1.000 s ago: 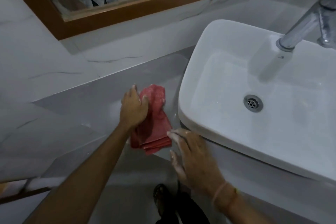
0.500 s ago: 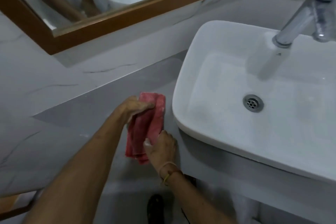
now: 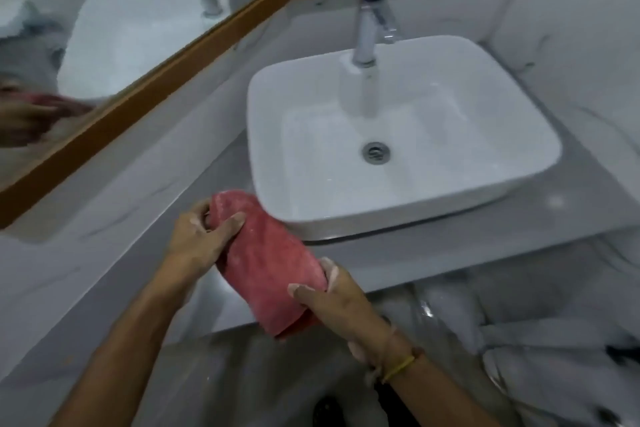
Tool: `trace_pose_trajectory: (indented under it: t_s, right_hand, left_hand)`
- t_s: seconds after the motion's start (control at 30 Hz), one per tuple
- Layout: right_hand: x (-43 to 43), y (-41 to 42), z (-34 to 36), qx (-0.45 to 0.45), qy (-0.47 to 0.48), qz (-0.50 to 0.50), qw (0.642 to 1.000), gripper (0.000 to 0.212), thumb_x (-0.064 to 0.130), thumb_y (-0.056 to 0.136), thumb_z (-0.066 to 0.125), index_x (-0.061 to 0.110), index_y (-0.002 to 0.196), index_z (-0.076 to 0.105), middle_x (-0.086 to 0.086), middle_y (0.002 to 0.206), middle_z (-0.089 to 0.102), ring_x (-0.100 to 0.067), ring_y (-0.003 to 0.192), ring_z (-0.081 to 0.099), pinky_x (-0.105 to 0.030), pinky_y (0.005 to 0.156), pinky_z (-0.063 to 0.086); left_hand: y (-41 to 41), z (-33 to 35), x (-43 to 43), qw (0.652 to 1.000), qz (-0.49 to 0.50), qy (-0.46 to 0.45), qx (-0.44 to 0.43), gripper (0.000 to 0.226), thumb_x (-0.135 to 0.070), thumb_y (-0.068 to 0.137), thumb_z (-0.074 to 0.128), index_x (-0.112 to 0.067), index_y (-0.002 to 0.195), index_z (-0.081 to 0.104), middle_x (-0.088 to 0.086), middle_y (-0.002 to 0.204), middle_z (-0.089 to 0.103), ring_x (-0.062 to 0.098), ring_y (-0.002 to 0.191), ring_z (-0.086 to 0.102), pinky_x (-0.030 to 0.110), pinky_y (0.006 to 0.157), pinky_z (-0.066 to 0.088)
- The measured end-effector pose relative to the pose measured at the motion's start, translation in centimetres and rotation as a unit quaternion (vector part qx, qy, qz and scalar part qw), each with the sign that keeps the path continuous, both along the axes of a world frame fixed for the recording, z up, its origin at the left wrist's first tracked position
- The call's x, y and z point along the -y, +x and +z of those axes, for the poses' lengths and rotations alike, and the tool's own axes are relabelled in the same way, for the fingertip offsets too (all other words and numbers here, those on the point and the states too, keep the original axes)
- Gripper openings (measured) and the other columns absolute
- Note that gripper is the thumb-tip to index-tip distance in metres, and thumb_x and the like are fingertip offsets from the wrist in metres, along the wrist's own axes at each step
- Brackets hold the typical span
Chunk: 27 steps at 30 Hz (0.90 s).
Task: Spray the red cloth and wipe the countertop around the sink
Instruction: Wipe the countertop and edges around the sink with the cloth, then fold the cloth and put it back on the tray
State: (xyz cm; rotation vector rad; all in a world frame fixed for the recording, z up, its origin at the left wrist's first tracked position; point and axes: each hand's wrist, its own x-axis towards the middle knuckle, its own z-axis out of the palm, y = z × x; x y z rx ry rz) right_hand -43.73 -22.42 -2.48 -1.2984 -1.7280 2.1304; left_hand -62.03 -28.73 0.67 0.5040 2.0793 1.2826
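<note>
The red cloth (image 3: 268, 258) is folded into a thick bundle and held in the air in front of the grey countertop (image 3: 433, 246), just left of the white vessel sink (image 3: 485, 87). My left hand (image 3: 201, 236) grips the cloth's far end. My right hand (image 3: 332, 302) grips its near end, with a yellow band on the wrist. No spray bottle is in view.
A chrome tap (image 3: 372, 21) stands behind the sink basin. A wood-framed mirror (image 3: 180, 62) runs along the marble wall at the left and back. The grey floor (image 3: 242, 385) lies below, with a dark shoe (image 3: 329, 409) at the bottom edge.
The cloth has come off the counter and both hands now hold it up, one at each end. The view has swung right, bringing the whole sink into sight.
</note>
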Motion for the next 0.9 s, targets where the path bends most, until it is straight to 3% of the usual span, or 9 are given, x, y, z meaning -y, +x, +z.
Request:
trace_pose_trajectory:
  t_s: [0.13, 0.23, 0.33, 0.47, 0.53, 0.6, 0.7, 0.83, 0.9]
  right_hand:
    - [-0.7, 5.4, 3.5, -0.061, -0.009, -0.095, 0.994, 0.030, 0.026, 0.080, 0.069, 0.023, 0.108, 0.057, -0.001, 0.107, 0.069, -0.016, 0.097, 0.066, -0.031, 0.084, 0.058]
    - [-2.4, 10.5, 5.9, -0.105, -0.002, -0.198, 0.975, 0.028, 0.026, 0.075, 0.070, 0.025, 0.102, 0.061, 0.000, 0.100, 0.073, -0.014, 0.092, 0.070, -0.028, 0.078, 0.059]
    - [-4.8, 18.1, 7.6, -0.103, 0.013, -0.320, 0.942, 0.023, 0.020, 0.075, 0.068, 0.023, 0.097, 0.061, -0.005, 0.100, 0.073, -0.023, 0.093, 0.069, -0.041, 0.086, 0.057]
    - [-7.2, 28.8, 8.0, -0.051, 0.042, -0.438, 0.897, 0.016, 0.009, 0.086, 0.058, 0.025, 0.090, 0.058, -0.002, 0.087, 0.069, -0.019, 0.073, 0.068, -0.036, 0.064, 0.059]
    - [-7.8, 33.9, 7.6, -0.032, 0.044, -0.496, 0.867, 0.017, 0.010, 0.088, 0.056, 0.027, 0.089, 0.056, 0.000, 0.085, 0.067, -0.017, 0.070, 0.067, -0.029, 0.053, 0.057]
    - [-8.3, 38.6, 7.2, -0.020, 0.041, -0.539, 0.841, 0.018, 0.013, 0.089, 0.055, 0.028, 0.099, 0.055, 0.000, 0.093, 0.066, -0.016, 0.081, 0.066, -0.023, 0.056, 0.056]
    - [-9.3, 44.3, 6.2, -0.004, 0.032, -0.595, 0.803, 0.018, 0.015, 0.090, 0.053, 0.024, 0.105, 0.053, 0.001, 0.099, 0.065, -0.012, 0.085, 0.063, -0.015, 0.052, 0.052]
    - [-11.1, 50.3, 4.6, 0.019, 0.025, -0.649, 0.761, 0.009, 0.014, 0.088, 0.054, 0.019, 0.095, 0.057, -0.002, 0.087, 0.068, -0.014, 0.070, 0.068, -0.022, 0.048, 0.050]
    - [-11.9, 52.6, 2.9, 0.063, 0.037, -0.659, 0.748, 0.007, 0.011, 0.087, 0.055, 0.013, 0.092, 0.058, -0.007, 0.081, 0.068, -0.014, 0.059, 0.068, -0.025, 0.045, 0.051]
  left_hand:
    - [4.3, 6.6, -5.4, 0.985, -0.142, 0.036, -0.096, 0.031, -0.031, 0.076, 0.071, -0.021, 0.104, 0.065, 0.003, 0.096, 0.072, 0.009, 0.077, 0.071, 0.021, 0.061, 0.055]
    - [9.5, 10.4, -10.8, 0.956, -0.264, 0.090, -0.085, 0.034, -0.042, 0.065, 0.072, -0.028, 0.096, 0.069, -0.002, 0.090, 0.076, 0.013, 0.081, 0.072, 0.033, 0.071, 0.056]
    - [17.6, 11.5, -17.3, 0.903, -0.406, 0.092, -0.103, 0.020, -0.036, 0.077, 0.071, -0.032, 0.097, 0.066, -0.004, 0.090, 0.076, 0.014, 0.085, 0.072, 0.039, 0.074, 0.058]
    - [30.2, 10.4, -24.3, 0.831, -0.535, 0.106, -0.111, 0.024, -0.034, 0.083, 0.067, -0.028, 0.106, 0.063, 0.000, 0.096, 0.074, 0.017, 0.087, 0.071, 0.039, 0.076, 0.059]
    - [37.0, 9.4, -27.0, 0.807, -0.574, 0.111, -0.086, 0.028, -0.026, 0.086, 0.066, -0.018, 0.113, 0.062, 0.003, 0.099, 0.072, 0.017, 0.086, 0.070, 0.032, 0.073, 0.061]
    - [43.5, 8.3, -29.2, 0.792, -0.599, 0.111, -0.031, 0.026, -0.021, 0.087, 0.066, -0.013, 0.112, 0.062, 0.007, 0.096, 0.071, 0.019, 0.082, 0.069, 0.025, 0.068, 0.061]
    - [51.7, 6.4, -31.8, 0.763, -0.639, 0.096, -0.001, 0.032, -0.025, 0.086, 0.067, -0.013, 0.115, 0.063, 0.010, 0.104, 0.072, 0.023, 0.092, 0.071, 0.038, 0.081, 0.059]
    - [60.3, 4.4, -34.2, 0.740, -0.667, 0.082, -0.029, 0.034, -0.040, 0.080, 0.069, -0.010, 0.095, 0.071, 0.006, 0.089, 0.075, 0.018, 0.077, 0.071, 0.044, 0.075, 0.061]
    - [63.6, 2.5, -34.6, 0.726, -0.676, 0.087, -0.089, 0.035, -0.041, 0.078, 0.068, -0.013, 0.100, 0.069, 0.008, 0.093, 0.075, 0.023, 0.083, 0.071, 0.044, 0.080, 0.059]
